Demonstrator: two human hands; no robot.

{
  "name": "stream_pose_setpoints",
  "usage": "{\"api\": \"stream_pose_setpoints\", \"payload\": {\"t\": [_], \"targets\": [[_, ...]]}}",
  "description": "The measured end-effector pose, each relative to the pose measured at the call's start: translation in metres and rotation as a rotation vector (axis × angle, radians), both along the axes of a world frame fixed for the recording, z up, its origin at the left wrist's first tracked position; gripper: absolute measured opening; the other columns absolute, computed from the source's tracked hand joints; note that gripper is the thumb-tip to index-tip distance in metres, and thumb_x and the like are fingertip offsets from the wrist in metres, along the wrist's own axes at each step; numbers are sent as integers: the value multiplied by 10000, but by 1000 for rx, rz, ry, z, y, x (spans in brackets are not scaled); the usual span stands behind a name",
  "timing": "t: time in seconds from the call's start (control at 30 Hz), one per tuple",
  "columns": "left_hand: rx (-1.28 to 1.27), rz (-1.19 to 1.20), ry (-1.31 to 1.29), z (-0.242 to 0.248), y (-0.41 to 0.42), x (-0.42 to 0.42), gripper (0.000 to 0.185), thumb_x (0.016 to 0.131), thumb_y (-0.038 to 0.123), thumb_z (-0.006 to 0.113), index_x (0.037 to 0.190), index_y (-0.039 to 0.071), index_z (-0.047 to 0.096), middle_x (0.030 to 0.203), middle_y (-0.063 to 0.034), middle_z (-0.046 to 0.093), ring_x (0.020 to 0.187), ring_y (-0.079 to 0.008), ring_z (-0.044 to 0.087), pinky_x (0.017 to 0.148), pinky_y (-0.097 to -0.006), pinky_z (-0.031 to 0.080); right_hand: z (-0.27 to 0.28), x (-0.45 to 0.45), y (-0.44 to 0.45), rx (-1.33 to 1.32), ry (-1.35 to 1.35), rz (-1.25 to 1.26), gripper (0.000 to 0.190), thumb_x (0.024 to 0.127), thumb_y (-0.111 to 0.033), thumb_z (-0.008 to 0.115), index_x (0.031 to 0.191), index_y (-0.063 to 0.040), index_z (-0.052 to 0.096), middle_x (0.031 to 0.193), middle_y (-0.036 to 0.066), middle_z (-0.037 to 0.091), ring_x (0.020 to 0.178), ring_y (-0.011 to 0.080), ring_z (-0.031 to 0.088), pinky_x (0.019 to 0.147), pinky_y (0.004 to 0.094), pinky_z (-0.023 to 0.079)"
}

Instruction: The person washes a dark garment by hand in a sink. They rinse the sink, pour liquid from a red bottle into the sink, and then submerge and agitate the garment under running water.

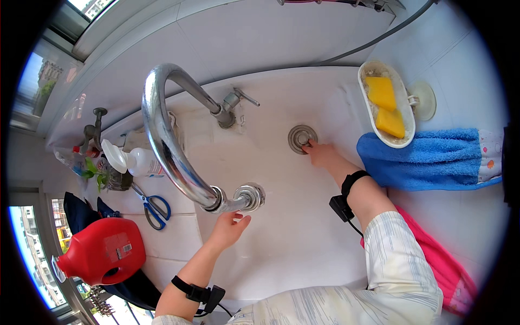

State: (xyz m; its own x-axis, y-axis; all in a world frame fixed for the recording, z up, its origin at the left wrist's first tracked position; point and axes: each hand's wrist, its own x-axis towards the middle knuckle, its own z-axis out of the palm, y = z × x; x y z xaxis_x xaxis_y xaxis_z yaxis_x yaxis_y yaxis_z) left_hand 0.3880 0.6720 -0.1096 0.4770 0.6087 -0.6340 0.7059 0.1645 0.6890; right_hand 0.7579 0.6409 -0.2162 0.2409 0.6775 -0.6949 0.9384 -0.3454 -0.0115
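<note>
My right hand [319, 153] reaches into the white sink basin [284, 239], its fingertips on the round metal drain stopper [302, 137]. Beside the spout end of the curved chrome faucet [154, 118], my left hand [230, 230] has its fingers partly curled and thumb apart; part of it lies under the spout, and nothing shows in it. The faucet's nozzle [248, 198] hangs over the basin. A lever handle [237, 96] stands at the faucet's base.
At left are a white spray bottle [140, 161], blue-handled scissors [156, 209], a potted plant [115, 176] and a red detergent jug [107, 252]. At right, a soap tray [411, 132] holds yellow sponges [382, 93], near a blue towel [426, 158] and a pink towel [434, 256].
</note>
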Motion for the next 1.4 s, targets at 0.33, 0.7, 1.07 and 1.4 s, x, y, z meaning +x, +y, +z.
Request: {"api": "stream_pose_setpoints", "payload": {"t": [0.33, 0.7, 1.07, 1.4], "targets": [[7, -11, -63, 3, 5, -9, 402, 873, 237, 647, 1213, 32, 589, 1105, -117, 646, 952, -207, 615, 792, -342, 517, -11, 5, -6, 140, -43, 61, 631, 862, -166, 556, 1456, -244, 358, 1527, 76, 315, 1317, 322, 389, 1008, 567, 363], [183, -71, -180, 49, -21, -26, 273, 849, 170, 667, 1081, 34, 619, 961, -95, 667, 885, -195, 633, 787, -326, 512, 102, -109, -60, 439, 594, -400, 258, 864, -249, 616, 871, 8, 608, 774, 142, 642, 700, 255, 593, 648, 375, 476], [643, -163, -267, 94, -76, -78, 301, 748, 85, 648, 1046, 60, 624, 953, -128, 658, 937, -316, 607, 925, -413, 445, 159, -209, -115, 919, 606, 252, 56, 754, -47, 602, 803, -21, 594, 688, 89, 580, 614, 233, 500, 592, 355, 439], [777, 194, -135, 104, -136, -189, 414, 802, 113, 643, 1207, 60, 575, 1188, -155, 606, 1121, -344, 545, 975, -419, 435, 163, -248, -84, 316, 772, 148, 149, 853, -111, 547, 863, -10, 657, 774, 138, 653, 694, 259, 604, 655, 370, 477]]}}
